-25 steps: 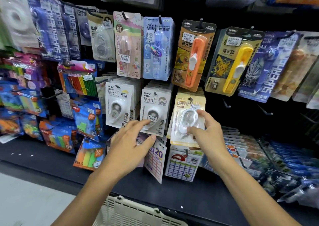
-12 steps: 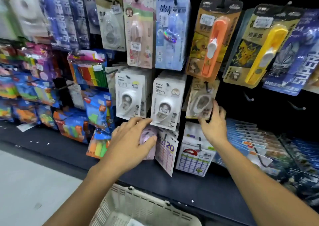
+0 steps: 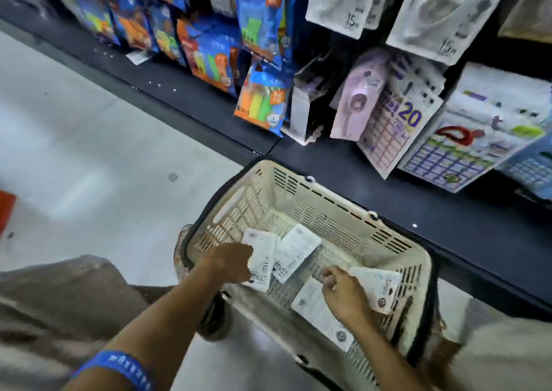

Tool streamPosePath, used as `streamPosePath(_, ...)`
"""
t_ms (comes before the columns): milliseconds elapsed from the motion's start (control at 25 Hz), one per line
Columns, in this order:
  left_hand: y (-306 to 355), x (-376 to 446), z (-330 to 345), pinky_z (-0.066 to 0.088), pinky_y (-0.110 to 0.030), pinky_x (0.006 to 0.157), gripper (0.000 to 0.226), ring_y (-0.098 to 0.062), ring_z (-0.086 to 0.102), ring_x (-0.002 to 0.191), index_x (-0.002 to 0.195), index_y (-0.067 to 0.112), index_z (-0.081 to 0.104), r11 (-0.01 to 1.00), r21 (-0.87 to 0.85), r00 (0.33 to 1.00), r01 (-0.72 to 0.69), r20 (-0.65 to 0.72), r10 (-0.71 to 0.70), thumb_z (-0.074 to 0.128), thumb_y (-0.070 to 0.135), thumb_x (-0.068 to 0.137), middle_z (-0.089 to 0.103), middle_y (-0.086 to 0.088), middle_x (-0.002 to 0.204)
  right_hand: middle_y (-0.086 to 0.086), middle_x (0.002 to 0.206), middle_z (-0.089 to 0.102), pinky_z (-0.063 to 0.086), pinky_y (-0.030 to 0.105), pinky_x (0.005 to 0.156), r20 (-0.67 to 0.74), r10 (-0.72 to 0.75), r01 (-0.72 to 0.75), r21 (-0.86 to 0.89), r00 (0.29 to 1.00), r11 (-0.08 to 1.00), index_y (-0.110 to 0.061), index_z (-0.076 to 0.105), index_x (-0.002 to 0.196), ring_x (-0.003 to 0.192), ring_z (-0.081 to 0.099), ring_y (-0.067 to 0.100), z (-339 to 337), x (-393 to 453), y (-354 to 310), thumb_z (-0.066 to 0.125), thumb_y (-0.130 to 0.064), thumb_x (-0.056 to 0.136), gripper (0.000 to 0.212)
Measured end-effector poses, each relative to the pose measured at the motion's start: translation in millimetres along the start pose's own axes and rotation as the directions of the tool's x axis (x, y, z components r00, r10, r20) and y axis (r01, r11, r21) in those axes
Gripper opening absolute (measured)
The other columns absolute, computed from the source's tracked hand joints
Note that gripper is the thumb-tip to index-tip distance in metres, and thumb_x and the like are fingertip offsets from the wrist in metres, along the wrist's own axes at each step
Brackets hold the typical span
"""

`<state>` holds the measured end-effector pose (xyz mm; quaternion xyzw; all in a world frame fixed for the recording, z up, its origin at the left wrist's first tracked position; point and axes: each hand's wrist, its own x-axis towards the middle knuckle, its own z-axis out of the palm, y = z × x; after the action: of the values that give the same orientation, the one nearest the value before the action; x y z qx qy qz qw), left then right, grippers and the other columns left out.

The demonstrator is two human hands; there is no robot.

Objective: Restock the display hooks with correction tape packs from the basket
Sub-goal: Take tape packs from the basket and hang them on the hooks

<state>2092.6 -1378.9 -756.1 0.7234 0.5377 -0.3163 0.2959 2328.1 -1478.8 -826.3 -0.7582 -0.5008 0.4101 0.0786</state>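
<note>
1. Both hands are down in the cream basket, which sits on the floor just below the shelf edge, prob. so packs are in easy reach of the hooks above.
2. Left hand at the basket's 9 o'clock side: fingers curled onto a white correction tape pack, face-down, barcode up. Looks like a pinch at its edge, ready to lift.
3. Right hand at approx 4 o'clock: fingers closed on a second pack, tilted up off the basket floor.
4. Two more packs loose in the basket: one near centre betw. the hands, one flat under the right wrist.
5. Target area, judged: white 15m packs hang at 1 o'clock; their hooks are out of view.
6. Around: blue highlighter packs at 12 o'clock, a lilac pack, calendar-print cards beside it.
7. In the way: lower hanging cards overlap the route up from basket to hooks; the black shelf lip sits right over the basket's far rim, so packs need lifting out and around it.
</note>
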Motion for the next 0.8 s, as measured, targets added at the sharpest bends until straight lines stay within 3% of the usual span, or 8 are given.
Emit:
streamPosePath(120,1.2,33.7,26.5,0.043,-0.032,0.100,0.054,-0.028,0.052,0.134,0.149,0.016,0.043,0.988,-0.151,1.000,0.007,-0.017,-0.010,0.055,0.030,0.098,0.051,-0.011,0.149,0.006,0.112,0.071,0.045,0.026,0.072,0.128,0.218,-0.234,0.121,0.967,0.965,-0.022,0.060,0.105,0.097,0.067,0.028,11.2,27.0,16.7,0.061,-0.012,0.093,0.015)
streamPosePath(240,2.8,77.7,31.5,0.051,-0.039,0.101,0.053,-0.033,0.061,0.121,0.146,0.010,0.043,0.919,-0.386,0.988,0.082,-0.089,-0.126,0.056,0.029,0.098,0.060,-0.016,0.137,0.005,0.101,0.068,0.049,0.029,0.063,0.232,0.350,-0.418,0.412,0.907,0.810,-0.019,0.058,0.109,0.080,0.065,0.023,19.2,69.4,8.5,0.068,-0.013,0.092,0.020)
streamPosePath(400,-0.2,116.9,45.1,0.058,-0.043,0.085,0.047,-0.031,0.068,0.099,0.136,0.005,0.033,0.766,-0.579,0.935,0.281,-0.015,-0.355,0.053,0.024,0.098,0.063,-0.014,0.113,0.000,0.105,0.071,0.059,0.035,0.075,0.366,0.343,-0.500,0.583,0.865,0.640,-0.028,0.057,0.111,0.089,0.070,0.019,51.4,116.8,-9.6,0.070,-0.026,0.094,0.022)
streamPosePath(520,6.0,134.3,57.6,0.052,-0.044,0.094,0.061,-0.038,0.061,0.114,0.144,0.005,0.036,0.637,-0.712,0.889,0.296,-0.039,-0.457,0.066,0.023,0.094,0.060,-0.019,0.128,0.008,0.120,0.070,0.060,0.048,0.088,0.377,0.404,-0.549,0.649,0.833,0.527,-0.022,0.055,0.126,0.104,0.070,0.029,78.8,130.1,-15.5,0.055,-0.021,0.103,0.024)
streamPosePath(600,2.9,142.6,64.3,0.057,-0.047,0.092,0.051,-0.036,0.066,0.109,0.132,0.008,0.051,0.377,-0.892,0.885,0.250,0.053,-0.462,0.075,0.012,0.087,0.066,-0.016,0.123,0.006,0.124,0.068,0.060,0.048,0.087,0.308,0.410,-0.508,0.625,0.858,0.592,-0.023,0.054,0.132,0.103,0.069,0.028,83.0,133.4,-14.8,0.049,-0.018,0.105,0.028)
streamPosePath(680,1.6,143.5,66.9,0.060,-0.042,0.082,0.037,-0.031,0.071,0.102,0.111,0.013,0.064,0.170,-0.965,0.926,0.200,0.130,-0.353,0.080,-0.001,0.081,0.072,-0.015,0.117,-0.004,0.113,0.072,0.058,0.030,0.069,0.296,0.362,-0.468,0.573,0.884,0.673,-0.027,0.056,0.134,0.090,0.071,0.017,77.8,132.2,-8.7,0.050,-0.019,0.104,0.031)
streamPosePath(760,11.5,137.3,68.0,0.062,-0.034,0.073,0.032,-0.022,0.073,0.093,0.099,0.019,0.068,0.211,-0.956,0.962,0.202,0.154,-0.226,0.083,0.000,0.078,0.075,-0.011,0.114,-0.013,0.091,0.077,0.053,0.022,0.053,0.373,0.284,-0.457,0.554,0.884,0.696,-0.031,0.063,0.127,0.071,0.074,0.009,67.0,123.1,-2.0,0.057,-0.023,0.102,0.027)
streamPosePath(800,19.5,133.7,68.3,0.062,-0.035,0.075,0.032,-0.021,0.073,0.093,0.102,0.018,0.069,0.250,-0.945,0.970,0.210,0.169,-0.176,0.083,0.002,0.078,0.076,-0.010,0.114,-0.015,0.087,0.078,0.053,0.021,0.054,0.417,0.258,-0.464,0.531,0.871,0.709,-0.031,0.067,0.123,0.070,0.074,0.005,61.7,117.5,1.1,0.058,-0.024,0.101,0.025)
